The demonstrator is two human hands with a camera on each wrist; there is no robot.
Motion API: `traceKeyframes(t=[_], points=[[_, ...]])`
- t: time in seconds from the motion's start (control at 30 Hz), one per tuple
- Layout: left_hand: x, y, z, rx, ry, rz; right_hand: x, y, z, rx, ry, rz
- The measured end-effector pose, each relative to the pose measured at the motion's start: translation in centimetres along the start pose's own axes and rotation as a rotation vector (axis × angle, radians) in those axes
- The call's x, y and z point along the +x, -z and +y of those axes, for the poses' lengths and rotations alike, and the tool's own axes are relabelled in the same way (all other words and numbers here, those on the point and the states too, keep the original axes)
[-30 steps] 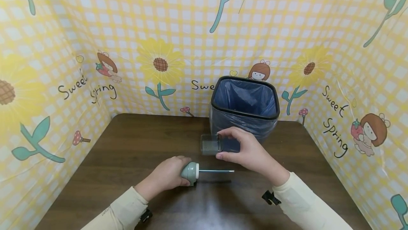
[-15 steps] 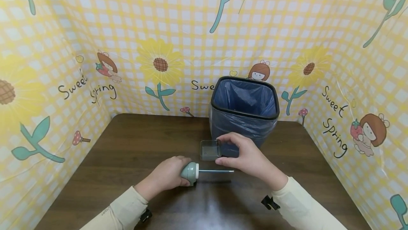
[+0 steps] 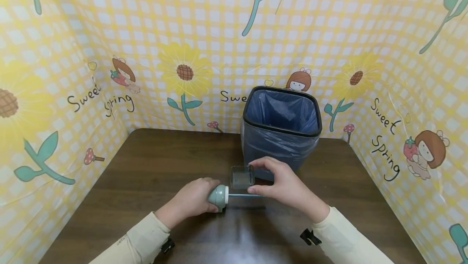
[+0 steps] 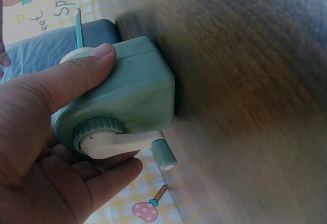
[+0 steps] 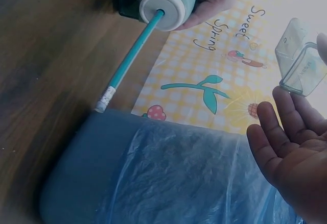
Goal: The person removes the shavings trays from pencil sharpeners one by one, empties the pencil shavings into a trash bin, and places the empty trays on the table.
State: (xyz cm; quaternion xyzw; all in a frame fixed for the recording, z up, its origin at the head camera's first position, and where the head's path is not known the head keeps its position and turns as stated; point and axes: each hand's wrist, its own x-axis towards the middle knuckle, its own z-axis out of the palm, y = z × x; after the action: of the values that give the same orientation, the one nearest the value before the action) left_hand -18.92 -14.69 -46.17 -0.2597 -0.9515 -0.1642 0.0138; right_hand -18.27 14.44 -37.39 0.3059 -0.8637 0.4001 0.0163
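Observation:
My left hand grips a green hand-crank pencil sharpener on the table. In the left wrist view the thumb lies over its body, and the white crank arm with its green knob faces the camera. A teal pencil sticks out of the white front ring, its eraser end pointing right. Between thumb and fingertips my right hand pinches a small clear plastic drawer, raised above the table just beyond the pencil. In the head view that hand covers the pencil's eraser end.
A bin with a black rim and a bluish liner bag stands at the back right of the brown table, close behind my right hand. Patterned yellow-checked cloth encloses the table at the back and both sides.
My right hand has come nearer to me with the clear drawer, down toward the pencil, and now hides the eraser end. The left hand and sharpener have stayed in place.

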Motion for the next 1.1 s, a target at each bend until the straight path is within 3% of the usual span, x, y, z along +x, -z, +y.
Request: traceKeyframes(t=[1.1], points=[[-0.1, 0.1, 0.3, -0.011, 0.025, -0.003, -0.9, -1.4, 1.5, -0.043, 0.035, -0.009]])
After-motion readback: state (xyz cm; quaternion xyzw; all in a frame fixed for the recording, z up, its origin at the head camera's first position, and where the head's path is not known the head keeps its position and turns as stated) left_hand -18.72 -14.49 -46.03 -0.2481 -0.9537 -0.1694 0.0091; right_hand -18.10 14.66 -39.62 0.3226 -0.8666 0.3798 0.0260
